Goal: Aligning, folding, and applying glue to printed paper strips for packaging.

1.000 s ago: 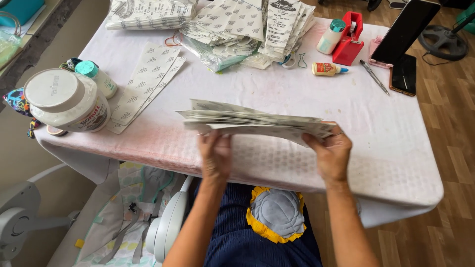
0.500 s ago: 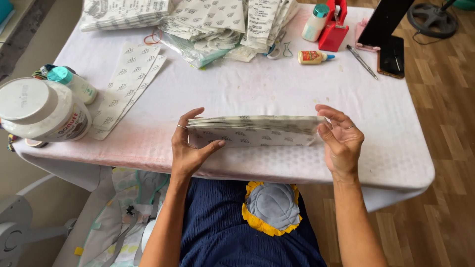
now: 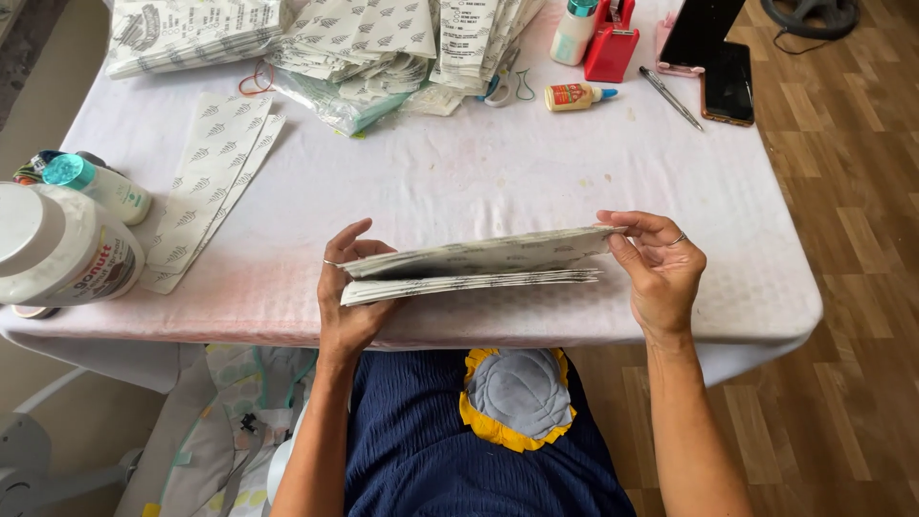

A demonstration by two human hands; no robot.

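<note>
A stack of flat white paper bags with a grey leaf print (image 3: 474, 269) is held level just above the near edge of the table (image 3: 459, 182). My left hand (image 3: 347, 304) grips the stack's left end, thumb on top and fingers under. My right hand (image 3: 659, 271) holds the right end, fingertips pinching the upper sheets so that the stack fans open slightly there.
More printed bags lie at the left (image 3: 206, 187) and in heaps at the back (image 3: 383, 48). A large white jar (image 3: 57, 251) and a small teal-capped bottle (image 3: 96, 184) stand at the left edge. A glue bottle (image 3: 574, 96), red tape dispenser (image 3: 613, 43), pen (image 3: 670, 98) and phones (image 3: 728, 81) lie at the back right.
The stack has been drawn closer to the table's near edge and levelled. My right hand now lifts the upper sheets at the right end, splitting the stack a little.
</note>
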